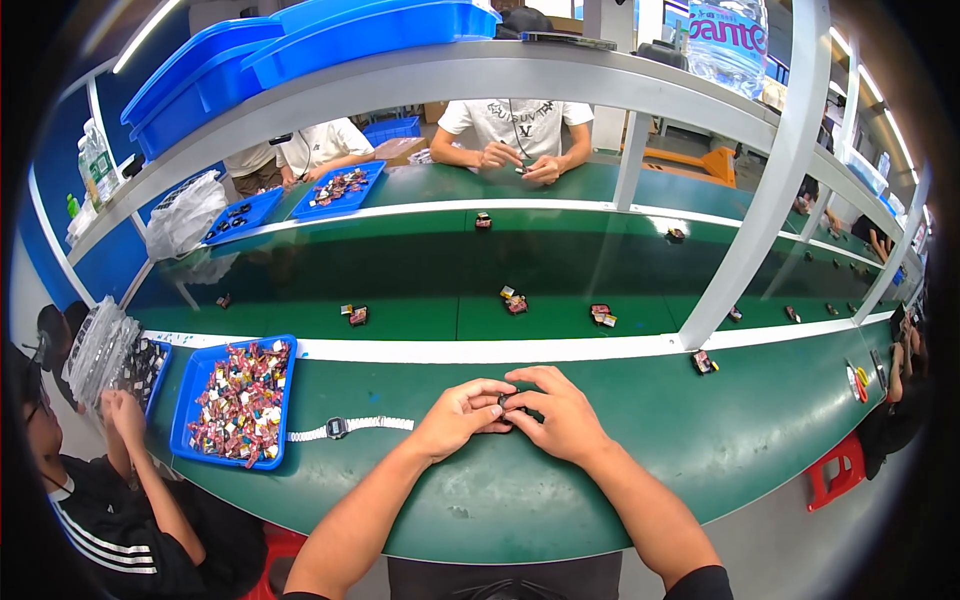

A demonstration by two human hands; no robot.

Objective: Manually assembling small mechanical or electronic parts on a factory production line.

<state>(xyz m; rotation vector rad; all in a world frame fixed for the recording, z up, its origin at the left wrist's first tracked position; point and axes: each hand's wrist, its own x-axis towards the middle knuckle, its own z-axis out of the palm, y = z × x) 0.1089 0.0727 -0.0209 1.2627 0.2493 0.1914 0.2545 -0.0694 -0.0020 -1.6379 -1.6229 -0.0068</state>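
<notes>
Above the green tabletop, my left hand and my right hand meet, fingers closed round a small black part. The fingers cover most of it, so its exact kind cannot be made out. To the left of my left hand lies a wristwatch with a pale band, stretched out flat. Further left, a blue tray is heaped with small red, white and yellow electronic pieces. Beyond my right hand, one small black and red assembly lies near the white rail.
Several similar assemblies lie on the green conveyor belt beyond the white rail. A metal frame post rises at right, near scissors. Co-workers sit at left, right and across. Blue bins rest on the overhead shelf.
</notes>
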